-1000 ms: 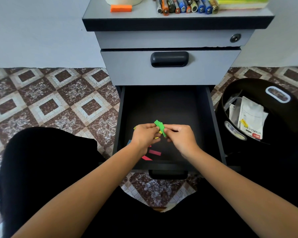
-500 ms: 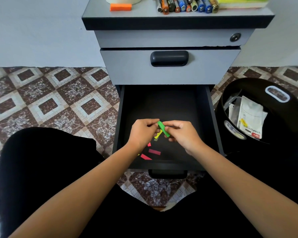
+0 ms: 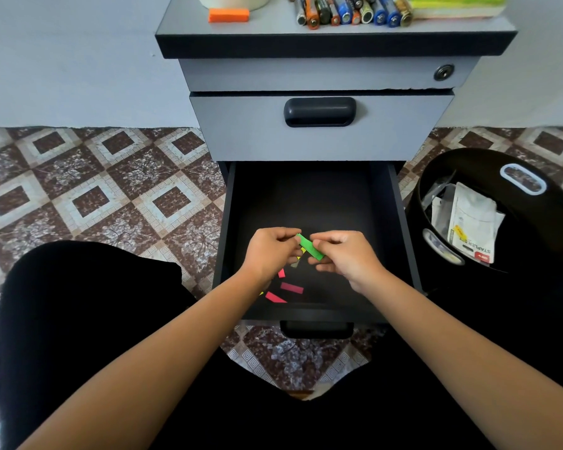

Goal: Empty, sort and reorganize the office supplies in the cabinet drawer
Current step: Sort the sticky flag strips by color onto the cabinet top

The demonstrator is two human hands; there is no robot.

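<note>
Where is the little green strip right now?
In the head view, the green strip sits mid-frame over the open drawer, pinched between the left hand and right hand.

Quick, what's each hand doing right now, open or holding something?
Left hand: pinching the upper end of the green paper strip.
Right hand: pinching the lower end of the same strip.

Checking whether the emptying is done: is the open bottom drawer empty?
No: pink strips lie on the floor of the drawer, near the left hand and right hand, which pinch a green strip.
</note>
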